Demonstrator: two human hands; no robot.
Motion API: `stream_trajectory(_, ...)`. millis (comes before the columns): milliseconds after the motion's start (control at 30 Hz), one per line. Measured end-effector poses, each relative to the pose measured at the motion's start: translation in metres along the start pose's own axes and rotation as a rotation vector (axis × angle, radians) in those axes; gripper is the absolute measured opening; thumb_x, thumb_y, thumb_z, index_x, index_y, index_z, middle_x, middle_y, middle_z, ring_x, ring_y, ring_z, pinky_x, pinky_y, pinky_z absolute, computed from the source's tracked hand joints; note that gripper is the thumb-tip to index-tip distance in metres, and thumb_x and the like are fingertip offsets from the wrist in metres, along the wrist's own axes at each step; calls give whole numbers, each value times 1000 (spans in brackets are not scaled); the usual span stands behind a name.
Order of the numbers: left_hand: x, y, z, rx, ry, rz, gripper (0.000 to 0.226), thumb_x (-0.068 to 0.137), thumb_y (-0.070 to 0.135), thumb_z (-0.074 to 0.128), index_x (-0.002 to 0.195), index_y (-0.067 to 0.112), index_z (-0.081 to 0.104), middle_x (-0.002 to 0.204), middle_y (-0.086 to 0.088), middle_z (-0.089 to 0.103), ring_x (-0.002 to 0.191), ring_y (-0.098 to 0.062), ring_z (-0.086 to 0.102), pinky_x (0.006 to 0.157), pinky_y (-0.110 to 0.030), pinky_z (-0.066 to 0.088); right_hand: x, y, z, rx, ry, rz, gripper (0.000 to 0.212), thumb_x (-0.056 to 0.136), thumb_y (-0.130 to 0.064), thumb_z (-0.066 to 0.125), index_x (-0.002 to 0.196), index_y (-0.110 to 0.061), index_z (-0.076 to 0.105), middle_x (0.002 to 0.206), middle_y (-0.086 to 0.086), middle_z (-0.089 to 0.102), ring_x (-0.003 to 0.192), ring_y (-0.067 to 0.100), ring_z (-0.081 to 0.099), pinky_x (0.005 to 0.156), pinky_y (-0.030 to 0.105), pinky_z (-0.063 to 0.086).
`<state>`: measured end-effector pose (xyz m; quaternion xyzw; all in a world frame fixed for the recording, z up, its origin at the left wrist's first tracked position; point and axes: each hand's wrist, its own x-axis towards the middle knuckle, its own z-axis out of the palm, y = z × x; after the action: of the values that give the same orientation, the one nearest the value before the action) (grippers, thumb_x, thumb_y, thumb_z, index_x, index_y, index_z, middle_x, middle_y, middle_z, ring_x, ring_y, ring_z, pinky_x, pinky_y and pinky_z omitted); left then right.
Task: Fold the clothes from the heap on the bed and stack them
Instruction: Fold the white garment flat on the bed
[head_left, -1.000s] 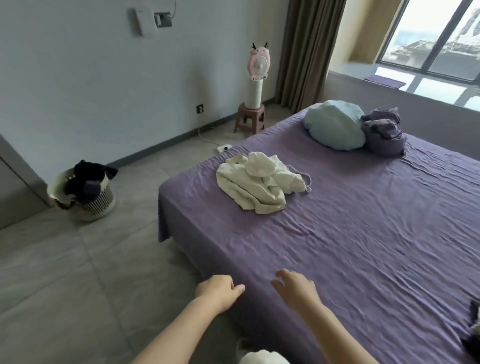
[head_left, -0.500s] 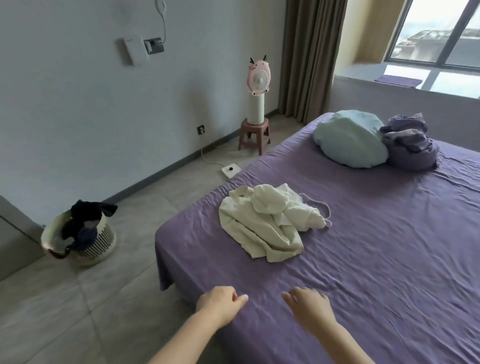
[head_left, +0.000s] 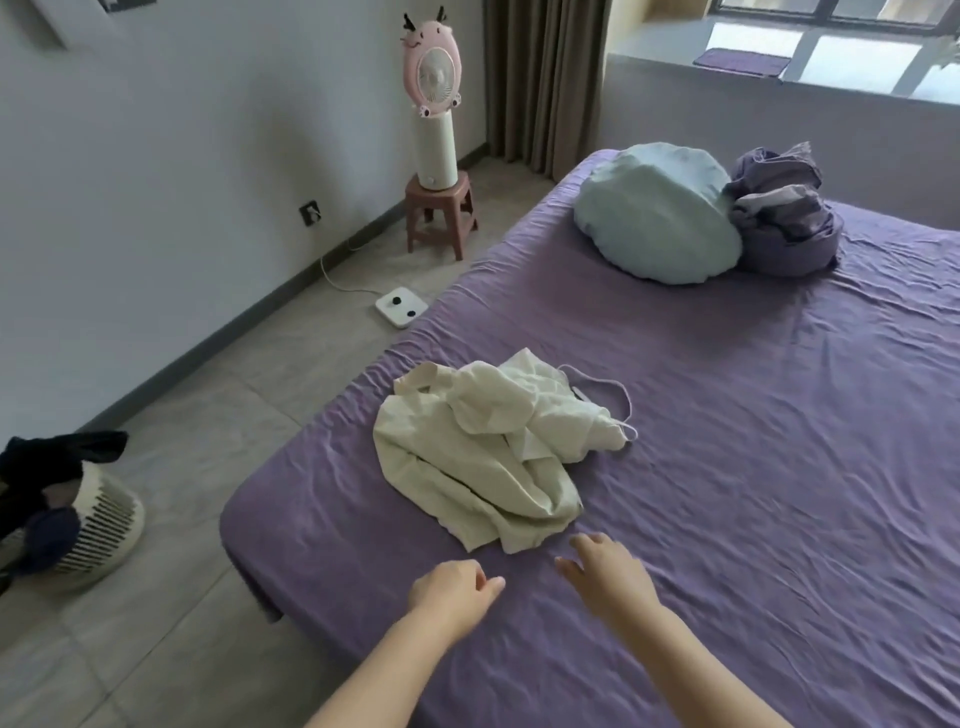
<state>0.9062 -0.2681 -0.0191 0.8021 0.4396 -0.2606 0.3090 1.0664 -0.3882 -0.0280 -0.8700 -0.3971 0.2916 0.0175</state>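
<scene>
The crumpled cream cotton garment (head_left: 485, 452) lies on the purple-sheeted bed (head_left: 753, 467), just beyond both empty hands, its long axis running near-right to far-left. The right hand (head_left: 605, 574), fingers loosely spread, is nearer its hem; the left hand (head_left: 452, 592) is loosely curled.

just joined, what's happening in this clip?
A person stands at the edge of a bed with a purple sheet and reaches both bare hands toward a crumpled heap of cream clothes. The left hand and right hand are over the sheet just short of the heap, holding nothing. Nothing looks folded or stacked yet. A pale blue pillow and a bunched purple blanket lie at the far end; a laundry basket with dark clothes sits on the floor.
</scene>
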Motion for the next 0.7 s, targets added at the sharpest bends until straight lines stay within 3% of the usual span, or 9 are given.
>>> stream_trajectory(167,55,3,-12,-17,-83,16,40,93,57,40,109,25,60,113,5,63,105,-18,59,87,-31,45,57,-9,8,52,-39,64,43,93,-38,47,133,-23,41,134,6,40,115,27,49,85,33,46)
stream_trajectory(333,110,-2,-9,-55,-133,15,38,95,52,41,111,25,61,116,4,63,108,-19,59,88,-30,44,121,-12,32,29,-90,121,58,94,-33,53,145,-31,25,155,14,7,131,28,36,90,33,46)
stream_trajectory(400,127,-3,-4,-69,-154,15,36,95,50,41,113,26,60,117,4,63,109,-18,58,89,-29,45,140,-9,46,-4,-85,138,52,94,-29,54,140,-32,30,156,14,0,135,27,30,83,30,47)
stream_trajectory(533,142,-5,-2,-105,-157,34,34,96,46,40,114,26,60,117,5,63,107,-18,58,87,-29,45,161,-1,50,-184,15,110,15,91,-21,52,106,-23,56,136,1,37,111,24,48,68,29,36)
stream_trajectory(600,138,-6,-6,-128,-141,42,33,97,44,41,116,26,61,118,5,62,108,-17,58,88,-29,46,161,0,41,-240,81,34,11,93,-23,50,100,-24,59,118,-5,51,107,20,51,67,28,34)
stream_trajectory(700,128,-2,-20,-216,-85,81,31,96,40,46,118,25,62,121,5,63,110,-15,58,90,-27,46,156,-13,7,-70,235,17,21,97,-34,42,92,-22,59,94,-6,62,97,20,56,65,31,29)
